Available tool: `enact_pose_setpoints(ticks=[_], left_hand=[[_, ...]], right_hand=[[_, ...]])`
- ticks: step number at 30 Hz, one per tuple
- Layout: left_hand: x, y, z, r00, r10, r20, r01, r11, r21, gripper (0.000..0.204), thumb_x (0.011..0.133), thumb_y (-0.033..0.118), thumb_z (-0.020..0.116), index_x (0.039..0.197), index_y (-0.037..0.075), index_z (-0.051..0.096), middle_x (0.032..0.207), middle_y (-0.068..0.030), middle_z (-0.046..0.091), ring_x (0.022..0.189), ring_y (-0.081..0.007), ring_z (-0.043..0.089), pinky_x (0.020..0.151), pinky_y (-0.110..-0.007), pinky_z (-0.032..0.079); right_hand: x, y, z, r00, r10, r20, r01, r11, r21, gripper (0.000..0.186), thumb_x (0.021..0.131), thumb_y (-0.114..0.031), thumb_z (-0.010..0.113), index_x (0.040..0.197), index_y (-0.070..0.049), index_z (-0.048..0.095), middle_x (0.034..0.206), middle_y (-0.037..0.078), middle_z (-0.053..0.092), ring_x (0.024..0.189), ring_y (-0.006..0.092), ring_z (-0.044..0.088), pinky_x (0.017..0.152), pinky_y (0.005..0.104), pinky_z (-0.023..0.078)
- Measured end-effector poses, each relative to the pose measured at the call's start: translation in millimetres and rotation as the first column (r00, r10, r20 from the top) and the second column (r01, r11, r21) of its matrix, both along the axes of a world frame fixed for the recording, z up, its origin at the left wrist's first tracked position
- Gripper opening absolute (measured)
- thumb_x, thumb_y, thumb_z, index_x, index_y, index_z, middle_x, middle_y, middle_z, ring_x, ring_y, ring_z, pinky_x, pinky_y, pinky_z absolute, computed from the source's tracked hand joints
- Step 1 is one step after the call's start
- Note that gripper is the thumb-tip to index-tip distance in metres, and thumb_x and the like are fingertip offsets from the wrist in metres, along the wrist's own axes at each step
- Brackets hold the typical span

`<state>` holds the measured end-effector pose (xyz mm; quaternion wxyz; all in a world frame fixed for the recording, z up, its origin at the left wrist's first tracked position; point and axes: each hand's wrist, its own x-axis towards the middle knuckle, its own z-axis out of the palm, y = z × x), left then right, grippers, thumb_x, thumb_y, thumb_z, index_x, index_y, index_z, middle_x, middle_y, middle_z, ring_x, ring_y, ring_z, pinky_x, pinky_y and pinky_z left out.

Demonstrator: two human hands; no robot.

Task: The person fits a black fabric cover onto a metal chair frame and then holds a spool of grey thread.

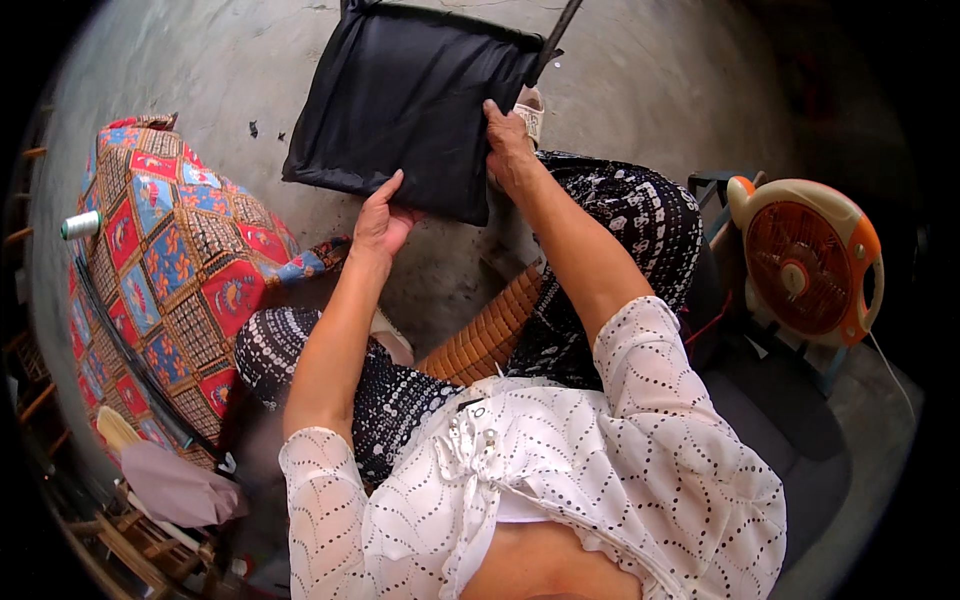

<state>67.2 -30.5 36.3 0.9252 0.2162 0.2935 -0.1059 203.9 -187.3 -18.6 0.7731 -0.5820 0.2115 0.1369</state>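
Note:
A flat, squarish panel covered in black fabric point(410, 110) is held out in front of me, tilted a little, with creases across its surface. My left hand point(380, 222) pinches its near edge, thumb on top and the fingers partly hidden beneath. At the right edge my right hand point(507, 140) grips it, the thumb lying on top and the other fingers mostly out of sight. A dark thin rod point(560, 38) sticks up from the panel's far right corner. Whether the fabric covers a frame or a board, I cannot tell.
To the left a patchwork-patterned cloth point(190, 260) covers something bulky, with a spool of pale thread point(80, 225) and black strips point(135, 365) on it. An orange-and-white fan point(805, 262) stands at right. Wooden pieces point(135, 550) lie lower left. The floor point(660, 90) is grey concrete.

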Motion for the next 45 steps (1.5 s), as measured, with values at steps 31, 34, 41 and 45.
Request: enact_pose_setpoints(ticks=[31,34,41,45], left_hand=[[-38.4,0.1,3.4,0.985,-0.160,-0.056,0.170,0.935,0.311,0.031,0.078,0.021,0.063,0.093,-0.002,0.049,0.086,-0.0179,0.059,0.080,-0.0299,0.060,0.070,-0.038,0.052],[-38.2,0.6,3.0,0.983,-0.170,-0.067,0.183,0.925,0.332,0.030,0.079,0.021,0.063,0.093,-0.002,0.049,0.087,-0.0184,0.059,0.080,-0.0300,0.060,0.069,-0.038,0.052],[-39.5,2.1,4.0,0.975,-0.217,-0.049,0.221,0.927,0.303,0.032,0.080,0.020,0.061,0.098,-0.005,0.050,0.090,-0.0179,0.059,0.081,-0.0295,0.060,0.071,-0.037,0.052],[-40.1,0.3,6.7,0.976,-0.215,-0.040,0.217,0.931,0.292,0.032,0.080,0.020,0.061,0.098,-0.004,0.049,0.092,-0.0183,0.058,0.081,-0.0297,0.060,0.071,-0.037,0.052]], right_hand=[[-136.9,-30.1,47.6,0.948,0.242,-0.207,-0.318,0.768,-0.556,0.039,0.066,-0.024,0.069,0.091,0.003,0.058,0.085,0.013,0.061,0.078,0.0219,0.057,0.069,0.0323,0.044],[-142.5,-27.5,61.6,0.968,0.208,-0.141,-0.250,0.760,-0.600,0.030,0.067,-0.021,0.068,0.082,0.004,0.059,0.073,0.010,0.059,0.067,0.0184,0.054,0.061,0.0320,0.043],[-156.1,-27.6,73.5,0.975,0.137,-0.175,-0.207,0.847,-0.490,0.023,0.068,-0.015,0.065,0.079,0.003,0.058,0.070,0.008,0.057,0.061,0.0145,0.053,0.055,0.0276,0.042],[-154.5,-38.6,67.6,0.963,0.229,-0.146,-0.271,0.827,-0.493,0.021,0.067,-0.013,0.067,0.079,0.002,0.059,0.071,0.007,0.059,0.056,0.0127,0.053,0.050,0.0268,0.041]])
